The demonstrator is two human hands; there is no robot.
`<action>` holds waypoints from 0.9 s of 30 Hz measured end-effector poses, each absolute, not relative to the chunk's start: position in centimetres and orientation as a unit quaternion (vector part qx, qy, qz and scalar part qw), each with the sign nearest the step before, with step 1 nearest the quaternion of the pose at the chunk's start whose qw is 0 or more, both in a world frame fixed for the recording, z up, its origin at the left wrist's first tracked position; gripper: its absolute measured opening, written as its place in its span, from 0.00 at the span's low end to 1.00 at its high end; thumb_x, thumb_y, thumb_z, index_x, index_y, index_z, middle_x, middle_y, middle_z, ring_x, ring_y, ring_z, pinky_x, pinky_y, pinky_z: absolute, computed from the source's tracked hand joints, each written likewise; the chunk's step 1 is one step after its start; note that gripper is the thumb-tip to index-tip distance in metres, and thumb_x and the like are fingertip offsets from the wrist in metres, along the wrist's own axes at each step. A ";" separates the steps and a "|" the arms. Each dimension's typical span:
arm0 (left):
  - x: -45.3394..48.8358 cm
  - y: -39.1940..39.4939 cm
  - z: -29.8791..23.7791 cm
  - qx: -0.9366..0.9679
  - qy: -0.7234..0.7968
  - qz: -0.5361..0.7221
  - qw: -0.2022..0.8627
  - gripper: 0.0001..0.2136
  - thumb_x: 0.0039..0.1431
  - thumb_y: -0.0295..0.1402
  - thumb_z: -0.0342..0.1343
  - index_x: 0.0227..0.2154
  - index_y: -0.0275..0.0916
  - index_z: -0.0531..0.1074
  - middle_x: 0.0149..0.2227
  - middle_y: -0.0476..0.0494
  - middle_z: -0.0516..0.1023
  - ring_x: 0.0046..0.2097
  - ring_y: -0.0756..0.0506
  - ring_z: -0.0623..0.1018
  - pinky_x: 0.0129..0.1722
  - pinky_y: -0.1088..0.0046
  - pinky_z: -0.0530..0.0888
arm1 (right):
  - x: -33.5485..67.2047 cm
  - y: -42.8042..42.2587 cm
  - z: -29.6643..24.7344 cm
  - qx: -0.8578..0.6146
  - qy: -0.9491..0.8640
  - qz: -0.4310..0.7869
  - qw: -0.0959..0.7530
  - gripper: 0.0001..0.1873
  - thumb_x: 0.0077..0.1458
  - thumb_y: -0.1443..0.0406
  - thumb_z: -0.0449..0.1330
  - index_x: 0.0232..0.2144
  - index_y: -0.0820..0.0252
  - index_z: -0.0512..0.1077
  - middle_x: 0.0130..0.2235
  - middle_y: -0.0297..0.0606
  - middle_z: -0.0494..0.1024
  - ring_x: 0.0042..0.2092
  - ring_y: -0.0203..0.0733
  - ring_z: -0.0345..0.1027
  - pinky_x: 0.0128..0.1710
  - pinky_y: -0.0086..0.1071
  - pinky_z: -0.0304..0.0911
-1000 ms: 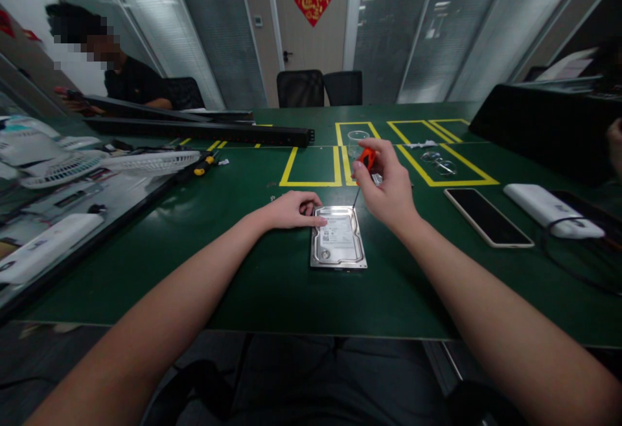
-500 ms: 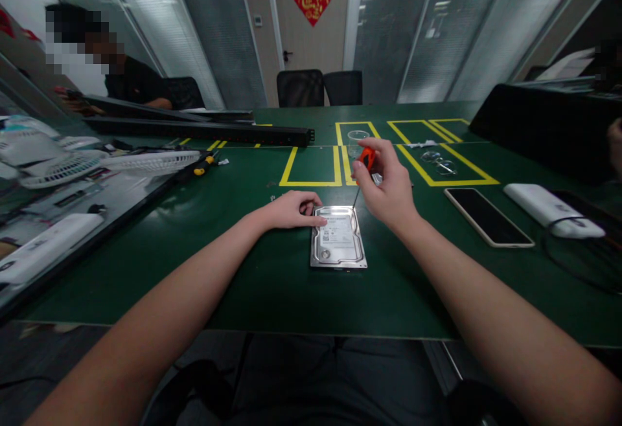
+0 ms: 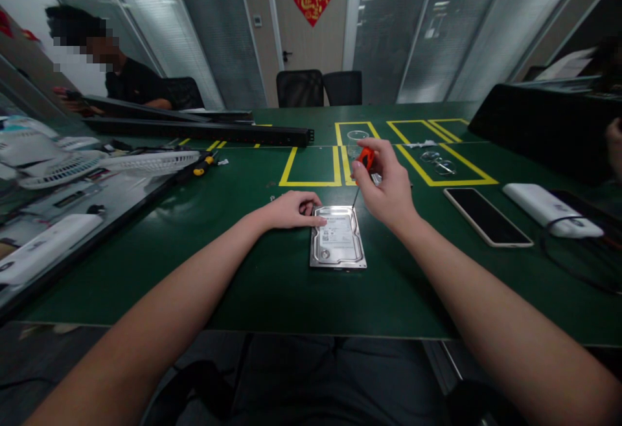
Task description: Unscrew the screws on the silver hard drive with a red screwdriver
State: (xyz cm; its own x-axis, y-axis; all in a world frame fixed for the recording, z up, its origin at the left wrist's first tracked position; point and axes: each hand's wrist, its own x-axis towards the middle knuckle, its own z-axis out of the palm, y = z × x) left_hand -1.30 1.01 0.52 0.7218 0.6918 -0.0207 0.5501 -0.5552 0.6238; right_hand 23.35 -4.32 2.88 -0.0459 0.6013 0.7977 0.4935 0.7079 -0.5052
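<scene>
A silver hard drive (image 3: 337,245) lies flat on the green table, its white label facing up. My left hand (image 3: 295,210) grips the drive's far left corner, thumb on the top and curled fingers at the edge. Between the fingertips of my right hand (image 3: 386,183) is the orange and black handle of a screwdriver (image 3: 365,159). Its thin shaft slants down to the drive's far right corner, where the tip meets the top face. The exact spot under the tip is too small to make out.
Right of the drive lie a phone (image 3: 487,217), a white power bank (image 3: 551,210) and a black cable (image 3: 547,251). Eyeglasses (image 3: 444,166) rest inside yellow tape. Yellow-handled pliers (image 3: 204,165) and white fan parts (image 3: 53,154) are at left. A person sits at the far left.
Both hands, the screwdriver and the hard drive hold almost the same position. The whole view has shifted very slightly.
</scene>
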 end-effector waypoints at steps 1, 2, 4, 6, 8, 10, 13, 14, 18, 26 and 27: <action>-1.3 1.0 0.5 0.874 0.356 0.113 0.311 0.28 0.55 0.57 0.65 0.48 0.39 0.75 0.33 0.48 0.75 0.33 0.46 0.71 0.34 0.68 0.64 | 23.3 -4.3 2.9 -0.380 -0.722 0.046 0.576 0.18 0.68 0.58 0.57 0.58 0.47 0.68 0.48 0.40 0.78 0.41 0.48 0.76 0.44 0.51 0.78; -1.3 1.0 0.5 0.874 0.357 0.112 0.310 0.28 0.55 0.57 0.65 0.48 0.39 0.75 0.33 0.48 0.74 0.33 0.46 0.71 0.34 0.69 0.64 | 23.3 -4.3 2.9 -0.381 -0.722 0.046 0.576 0.18 0.68 0.58 0.57 0.58 0.48 0.68 0.48 0.40 0.78 0.41 0.48 0.76 0.45 0.51 0.78; -1.3 1.0 0.5 0.874 0.356 0.112 0.310 0.28 0.55 0.57 0.64 0.48 0.39 0.75 0.33 0.48 0.74 0.33 0.46 0.71 0.34 0.69 0.64 | 23.3 -4.4 3.0 -0.381 -0.722 0.044 0.576 0.18 0.68 0.58 0.57 0.58 0.48 0.68 0.48 0.40 0.78 0.41 0.48 0.76 0.44 0.51 0.78; -1.3 0.9 0.5 0.874 0.355 0.114 0.310 0.27 0.55 0.57 0.64 0.47 0.39 0.75 0.32 0.48 0.74 0.33 0.47 0.71 0.34 0.68 0.64 | 23.3 -4.4 3.0 -0.381 -0.721 0.043 0.577 0.18 0.68 0.58 0.57 0.58 0.48 0.68 0.47 0.40 0.78 0.41 0.47 0.76 0.44 0.50 0.78; -1.2 0.9 0.6 0.874 0.355 0.119 0.309 0.27 0.54 0.56 0.64 0.46 0.39 0.75 0.32 0.48 0.74 0.33 0.47 0.71 0.34 0.68 0.64 | 23.3 -4.3 3.0 -0.382 -0.721 0.044 0.577 0.17 0.68 0.58 0.58 0.58 0.48 0.68 0.47 0.40 0.78 0.40 0.47 0.76 0.44 0.50 0.78; -1.2 0.8 0.6 0.874 0.354 0.122 0.309 0.27 0.54 0.56 0.65 0.46 0.39 0.76 0.32 0.48 0.74 0.33 0.47 0.71 0.34 0.69 0.64 | 23.3 -4.4 3.0 -0.382 -0.720 0.046 0.577 0.17 0.68 0.58 0.58 0.57 0.48 0.68 0.47 0.40 0.78 0.41 0.48 0.77 0.44 0.51 0.78; -1.2 0.8 0.6 0.874 0.354 0.122 0.310 0.27 0.54 0.56 0.64 0.46 0.39 0.76 0.32 0.48 0.74 0.33 0.47 0.71 0.34 0.69 0.64 | 23.3 -4.4 3.0 -0.379 -0.720 0.048 0.579 0.17 0.67 0.58 0.58 0.57 0.49 0.68 0.47 0.40 0.78 0.40 0.47 0.76 0.43 0.50 0.78; -1.3 0.8 0.6 0.874 0.354 0.122 0.311 0.27 0.54 0.56 0.64 0.46 0.39 0.75 0.32 0.47 0.74 0.33 0.47 0.71 0.34 0.69 0.64 | 23.2 -4.4 3.0 -0.378 -0.720 0.048 0.580 0.17 0.67 0.59 0.58 0.57 0.49 0.68 0.47 0.40 0.78 0.40 0.47 0.76 0.43 0.50 0.78; -1.3 0.9 0.6 0.873 0.354 0.120 0.313 0.27 0.55 0.56 0.64 0.46 0.39 0.75 0.32 0.48 0.74 0.33 0.47 0.71 0.34 0.69 0.64 | 23.2 -4.4 3.1 -0.380 -0.720 0.049 0.579 0.17 0.68 0.58 0.58 0.57 0.48 0.68 0.46 0.39 0.78 0.39 0.47 0.76 0.43 0.50 0.78; -1.3 0.9 0.5 0.873 0.354 0.117 0.313 0.27 0.54 0.57 0.65 0.47 0.39 0.75 0.32 0.48 0.74 0.33 0.47 0.71 0.34 0.68 0.64 | 23.3 -4.3 3.0 -0.378 -0.721 0.047 0.579 0.17 0.68 0.58 0.58 0.57 0.48 0.68 0.47 0.40 0.78 0.39 0.47 0.76 0.43 0.50 0.78; -1.3 0.9 0.5 0.874 0.352 0.118 0.313 0.27 0.54 0.57 0.64 0.47 0.39 0.75 0.32 0.48 0.74 0.33 0.47 0.71 0.34 0.69 0.64 | 23.3 -4.3 3.0 -0.378 -0.721 0.046 0.579 0.17 0.68 0.58 0.58 0.57 0.48 0.68 0.46 0.39 0.78 0.39 0.47 0.76 0.43 0.50 0.78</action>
State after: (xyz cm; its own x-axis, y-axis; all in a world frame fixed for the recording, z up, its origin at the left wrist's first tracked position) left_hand -1.29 0.94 0.52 0.7240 0.6896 -0.0136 0.5416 -0.5561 0.6304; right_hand 23.27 -4.31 2.98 -0.0441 0.5977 0.8005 0.4919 0.7104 -0.5033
